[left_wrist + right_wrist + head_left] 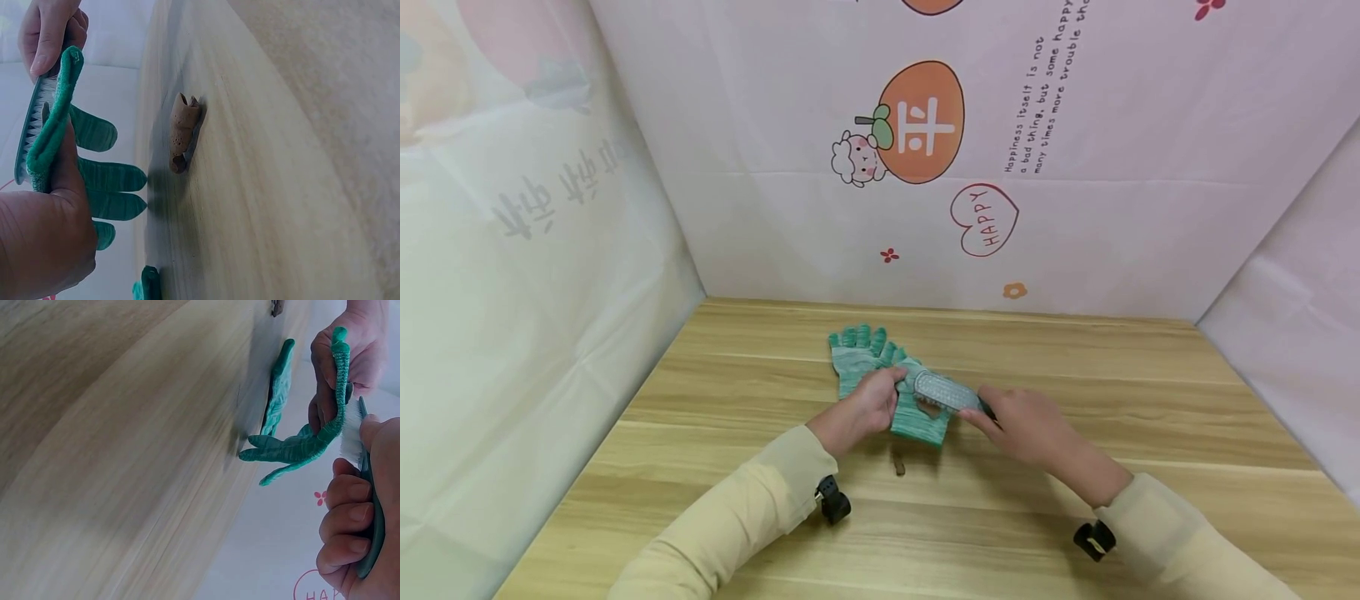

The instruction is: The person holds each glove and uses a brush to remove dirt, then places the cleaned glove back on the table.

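Note:
My left hand [874, 402] grips a green knitted glove [920, 427] and holds it up off the table, its fingers dangling in the left wrist view. In my right hand [1022, 423] is the handle of a scrubbing brush [946, 392] with a grey-green back. Pale bristles [351, 428] face the glove's surface and appear to touch it. A brown patch or piece [929, 408] shows on the glove beside the brush head; its kind is unclear. Another green glove [853, 362] lies flat behind my left hand.
On the wooden table [760, 500] lies a brown, curled, tube-like piece [184, 131], just in front of the held glove. A printed white sheet [775, 167] stands behind the table, with white sheets at both sides.

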Available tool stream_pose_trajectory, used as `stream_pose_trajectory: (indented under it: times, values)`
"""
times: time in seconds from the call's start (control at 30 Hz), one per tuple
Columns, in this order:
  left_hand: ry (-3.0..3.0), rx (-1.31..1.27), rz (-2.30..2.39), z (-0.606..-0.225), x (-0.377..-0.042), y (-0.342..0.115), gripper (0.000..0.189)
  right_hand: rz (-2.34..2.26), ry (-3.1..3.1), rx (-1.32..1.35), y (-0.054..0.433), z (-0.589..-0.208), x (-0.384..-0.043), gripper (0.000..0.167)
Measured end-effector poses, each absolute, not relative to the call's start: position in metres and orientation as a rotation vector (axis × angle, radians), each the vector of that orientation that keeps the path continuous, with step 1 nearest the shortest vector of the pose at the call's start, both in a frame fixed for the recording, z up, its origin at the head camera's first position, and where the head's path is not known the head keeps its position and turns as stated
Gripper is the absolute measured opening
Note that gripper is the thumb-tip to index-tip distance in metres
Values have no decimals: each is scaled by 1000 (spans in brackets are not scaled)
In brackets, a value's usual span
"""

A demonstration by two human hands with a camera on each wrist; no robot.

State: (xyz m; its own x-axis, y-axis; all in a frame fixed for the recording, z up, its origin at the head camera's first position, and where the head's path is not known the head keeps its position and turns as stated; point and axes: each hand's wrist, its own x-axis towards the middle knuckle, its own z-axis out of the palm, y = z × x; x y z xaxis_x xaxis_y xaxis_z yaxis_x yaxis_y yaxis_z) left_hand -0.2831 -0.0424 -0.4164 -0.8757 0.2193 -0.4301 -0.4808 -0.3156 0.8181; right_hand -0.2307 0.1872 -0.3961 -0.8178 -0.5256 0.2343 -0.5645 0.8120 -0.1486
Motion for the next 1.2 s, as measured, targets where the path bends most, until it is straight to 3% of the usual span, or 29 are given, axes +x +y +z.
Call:
stream_pose_trajectory:
  times: [0.3, 0.53, 0.73, 0.9, 1.03, 1.2]
  values:
    - [1454, -334, 2236, -416, -283, -43, 56, 367, -2817, 839, 180, -390, -230, 37]
    - [1468, -402, 2252, -417, -283, -39, 20, 336, -2836, 838, 171, -387, -234, 37]
    - [1470, -377, 2264, -417, -284, -40, 22, 311, -2842, 849, 170, -390, -235, 35]
    - [1474, -408, 2286, -415, -285, -42, 7, 284, -2821, 861, 172, -392, -233, 33]
    - [1478, -417, 2301, -413, -286, -44, 10, 284, -2795, 877, 172, -392, -233, 33]
    - [1470, -394, 2290, -413, -286, -46, 49, 291, -2779, 882, 173, -394, -233, 33]
